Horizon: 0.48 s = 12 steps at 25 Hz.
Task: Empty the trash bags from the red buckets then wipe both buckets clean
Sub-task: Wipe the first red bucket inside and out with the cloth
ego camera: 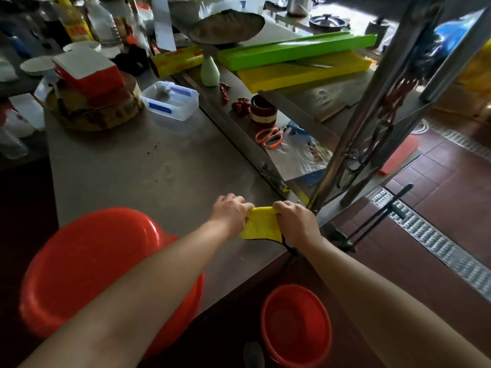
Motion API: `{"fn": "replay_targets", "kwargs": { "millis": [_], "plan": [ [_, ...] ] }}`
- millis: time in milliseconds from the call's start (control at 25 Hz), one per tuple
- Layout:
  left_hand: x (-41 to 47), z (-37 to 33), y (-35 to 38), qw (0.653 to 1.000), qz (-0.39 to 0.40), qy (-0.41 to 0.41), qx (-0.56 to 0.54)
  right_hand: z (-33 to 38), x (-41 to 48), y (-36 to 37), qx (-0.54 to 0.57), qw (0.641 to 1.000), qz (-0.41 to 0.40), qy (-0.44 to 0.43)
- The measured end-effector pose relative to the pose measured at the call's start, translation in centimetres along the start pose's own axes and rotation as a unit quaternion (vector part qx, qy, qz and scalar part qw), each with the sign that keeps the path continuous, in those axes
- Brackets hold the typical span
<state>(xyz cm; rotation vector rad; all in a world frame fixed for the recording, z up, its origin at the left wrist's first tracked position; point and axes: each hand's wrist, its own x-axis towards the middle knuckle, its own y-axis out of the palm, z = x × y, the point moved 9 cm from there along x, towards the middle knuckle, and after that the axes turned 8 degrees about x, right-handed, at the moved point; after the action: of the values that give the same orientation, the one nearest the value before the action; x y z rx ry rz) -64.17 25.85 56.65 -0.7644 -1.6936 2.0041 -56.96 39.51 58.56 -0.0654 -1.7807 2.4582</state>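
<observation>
A yellow cloth [261, 223] with a dark edge is stretched between my two hands above the near right corner of the steel table [148, 166]. My left hand [230, 210] pinches its left side and my right hand [296, 218] grips its right side. A large red bucket [87, 261] lies on the table's near left edge, partly under my left forearm; its inside looks bare. A smaller red bucket [295, 324] stands upright on the floor below the table's corner, with no bag visible in it.
A wooden chopping block [98, 112] with a red-and-white box, a clear plastic container [171, 99] and bottles crowd the table's far end. A steel rack [353, 134] with green and yellow boards stands to the right. A metal floor drain [435, 243] crosses the red tiles.
</observation>
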Motion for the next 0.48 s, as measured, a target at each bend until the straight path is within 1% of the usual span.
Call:
{"fn": "replay_targets", "kwargs": {
  "millis": [80, 120, 160, 200, 240, 280, 320, 360, 480],
  "plan": [
    [2.5, 0.0, 1.3, 0.999, 0.016, 0.008, 0.032, -0.9, 0.7, 1.1, -0.021, 1.000, -0.016, -0.003],
    [3.2, 0.2, 2.2, 0.997, 0.040, 0.013, 0.067, -0.8, 0.9, 2.0, -0.025, 1.000, -0.015, -0.004],
    [3.9, 0.6, 3.6, 0.991, 0.080, 0.016, 0.104, -0.7, 1.2, 3.8, -0.014, 1.000, 0.007, 0.000],
    [4.2, 1.1, 5.1, 0.982, 0.128, 0.016, 0.138, -0.3, 1.2, 6.2, 0.008, 0.999, 0.052, 0.003],
    [4.0, 1.8, 6.5, 0.971, 0.171, 0.012, 0.167, 0.6, 0.9, 9.2, 0.032, 0.993, 0.115, -0.002],
    [3.5, 2.5, 7.4, 0.961, 0.201, 0.006, 0.187, 1.8, 0.1, 12.0, 0.049, 0.982, 0.183, -0.004],
    [3.0, 3.2, 8.0, 0.956, 0.219, 0.002, 0.198, 2.9, -0.7, 14.2, 0.057, 0.972, 0.228, -0.003],
    [2.6, 3.8, 8.2, 0.954, 0.226, 0.000, 0.198, 3.7, -1.2, 15.6, 0.061, 0.969, 0.241, 0.000],
    [1.4, 5.8, 7.2, 0.962, 0.199, -0.018, 0.186, 5.3, -0.1, 16.2, 0.059, 0.976, 0.210, 0.001]
  ]
}}
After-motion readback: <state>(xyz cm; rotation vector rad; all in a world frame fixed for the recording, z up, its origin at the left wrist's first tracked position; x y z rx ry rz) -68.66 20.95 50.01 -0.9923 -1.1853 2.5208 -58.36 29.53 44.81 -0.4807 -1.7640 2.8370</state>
